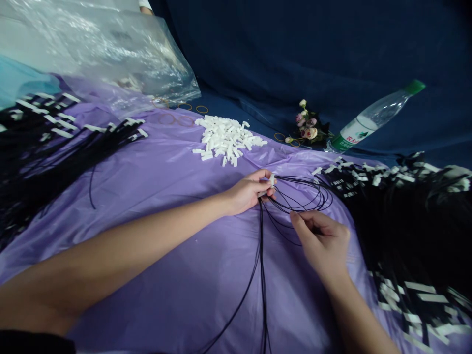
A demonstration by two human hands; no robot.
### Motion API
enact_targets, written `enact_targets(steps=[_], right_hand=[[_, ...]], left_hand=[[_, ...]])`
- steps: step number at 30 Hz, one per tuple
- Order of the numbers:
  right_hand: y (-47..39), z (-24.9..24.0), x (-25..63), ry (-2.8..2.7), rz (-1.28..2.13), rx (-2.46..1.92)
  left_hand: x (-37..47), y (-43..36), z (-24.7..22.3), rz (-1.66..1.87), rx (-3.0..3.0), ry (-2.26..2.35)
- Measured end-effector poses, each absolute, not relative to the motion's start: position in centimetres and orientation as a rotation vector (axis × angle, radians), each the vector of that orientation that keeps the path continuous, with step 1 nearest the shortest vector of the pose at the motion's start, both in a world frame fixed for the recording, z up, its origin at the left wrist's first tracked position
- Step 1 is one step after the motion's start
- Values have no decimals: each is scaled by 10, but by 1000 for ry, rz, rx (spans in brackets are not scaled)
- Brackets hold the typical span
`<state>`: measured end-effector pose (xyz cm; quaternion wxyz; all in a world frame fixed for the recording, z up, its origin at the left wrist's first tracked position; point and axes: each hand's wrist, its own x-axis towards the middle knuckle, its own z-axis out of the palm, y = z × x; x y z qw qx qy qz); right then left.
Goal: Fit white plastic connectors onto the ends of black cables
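Observation:
My left hand (246, 194) is closed in a pinch on a small white plastic connector (272, 180) with thin black wires (262, 275) coming from it. Some of the wires loop out to the right, and others hang down toward the front of the table. At the near side of the loops, my right hand (326, 241) is closed, thumb and forefinger together at a black wire. What lies inside its curled fingers is hidden. Beyond my left hand is a loose pile of small white connectors (226, 137).
Black wire bundles with white ends lie at the left (70, 162) and right (409, 226) on a purple plastic sheet (177, 265). At the back are a tilted-looking bottle (372, 118), flowers (308, 129), rubber bands (202, 109) and a clear plastic bag (121, 54).

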<state>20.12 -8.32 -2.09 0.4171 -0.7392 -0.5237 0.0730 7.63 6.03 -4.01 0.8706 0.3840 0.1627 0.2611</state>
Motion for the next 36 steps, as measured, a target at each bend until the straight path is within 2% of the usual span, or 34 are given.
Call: enact_targets(steps=[9, 18, 24, 26, 31, 36], right_hand=[[-83, -18, 201, -1171, 337, -1861], [-74, -16, 208, -627, 981, -1517], [-73, -14, 210, -595, 1181, -1499], [-75, -17, 210, -796, 996, -1628], [-74, -25, 207, -1455, -18, -1810], [-65, -30, 206, -1628, -331, -1708]], left_hand=[[77, 58, -41, 575, 834, 352], [79, 61, -51, 591, 1041, 331], [78, 60, -49, 582, 1142, 322], [78, 60, -50, 582, 1122, 304], [79, 61, -52, 537, 1094, 275], [78, 59, -49, 488, 1045, 273]])
